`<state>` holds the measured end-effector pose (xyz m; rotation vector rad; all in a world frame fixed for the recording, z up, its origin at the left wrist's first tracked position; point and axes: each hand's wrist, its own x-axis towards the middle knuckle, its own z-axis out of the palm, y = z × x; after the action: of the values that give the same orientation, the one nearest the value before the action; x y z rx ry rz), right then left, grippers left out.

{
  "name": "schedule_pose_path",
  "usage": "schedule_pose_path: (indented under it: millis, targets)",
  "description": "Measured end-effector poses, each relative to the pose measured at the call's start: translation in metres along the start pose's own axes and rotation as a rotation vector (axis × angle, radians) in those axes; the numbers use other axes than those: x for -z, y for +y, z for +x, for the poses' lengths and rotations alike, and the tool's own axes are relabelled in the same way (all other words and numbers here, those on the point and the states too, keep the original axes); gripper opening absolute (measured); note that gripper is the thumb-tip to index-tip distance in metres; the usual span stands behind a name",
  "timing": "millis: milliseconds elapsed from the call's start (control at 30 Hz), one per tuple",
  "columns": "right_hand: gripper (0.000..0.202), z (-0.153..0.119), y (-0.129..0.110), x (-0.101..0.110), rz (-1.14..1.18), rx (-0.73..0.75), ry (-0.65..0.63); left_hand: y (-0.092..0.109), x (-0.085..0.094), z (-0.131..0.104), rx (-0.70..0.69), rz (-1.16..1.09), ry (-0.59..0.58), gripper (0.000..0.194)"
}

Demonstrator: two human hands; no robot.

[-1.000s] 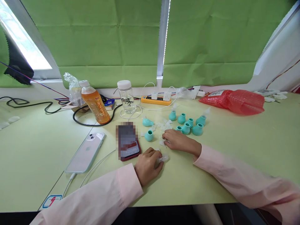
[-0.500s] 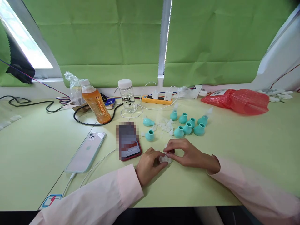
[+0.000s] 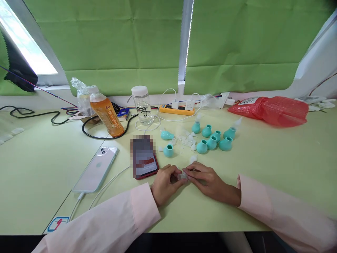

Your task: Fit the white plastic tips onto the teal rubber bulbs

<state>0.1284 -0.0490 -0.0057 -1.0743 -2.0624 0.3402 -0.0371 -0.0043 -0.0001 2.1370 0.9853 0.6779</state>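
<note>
My left hand (image 3: pixel 166 183) pinches a small clear plastic tube-like piece (image 3: pixel 181 176) between thumb and fingers, just above the table. From the right, my right hand (image 3: pixel 209 179) closes its fingertips on the other end of that same piece. Its exact kind is too small to make out, and the fingers partly cover it. Just beyond my right fingers lies a white translucent scrap (image 3: pixel 193 159). Farther back stand several teal rubber bulbs (image 3: pixel 202 147) with open necks; a couple have clear tips in them. One teal bulb (image 3: pixel 166 135) lies on its side.
Clear plastic bits (image 3: pixel 185 140) are scattered among the bulbs. A red-cased phone (image 3: pixel 147 169) and a pale phone (image 3: pixel 96 170) lie to the left. Behind are an orange drink bottle (image 3: pixel 106 116), a clear bottle (image 3: pixel 142 107), a power strip (image 3: pixel 168 110) and a red bag (image 3: pixel 281 110).
My right hand's fingers have come down and to the left, onto the clear piece. A white scrap now shows on the table beyond them. My left hand stays nearly in place.
</note>
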Motion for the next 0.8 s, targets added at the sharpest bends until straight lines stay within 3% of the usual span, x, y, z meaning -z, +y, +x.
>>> schedule_pose_path:
  millis: [167,533,667,800]
  targets:
    - [0.029,-0.004,0.001,0.0,-0.149,0.087,-0.02,-0.002,-0.001,0.0,-0.021,0.021,-0.008,0.019]
    - [0.034,-0.001,-0.008,0.0,-0.1,0.053,-0.066,-0.002,0.0,-0.002,-0.04,0.031,-0.053,0.016]
    - [0.042,0.003,-0.008,0.014,-0.154,0.07,0.138,0.004,0.003,-0.002,-0.014,-0.005,-0.044,0.018]
    - [0.035,0.01,0.007,0.042,-0.436,0.124,0.429,0.004,0.005,-0.002,-0.069,0.017,-0.048,0.024]
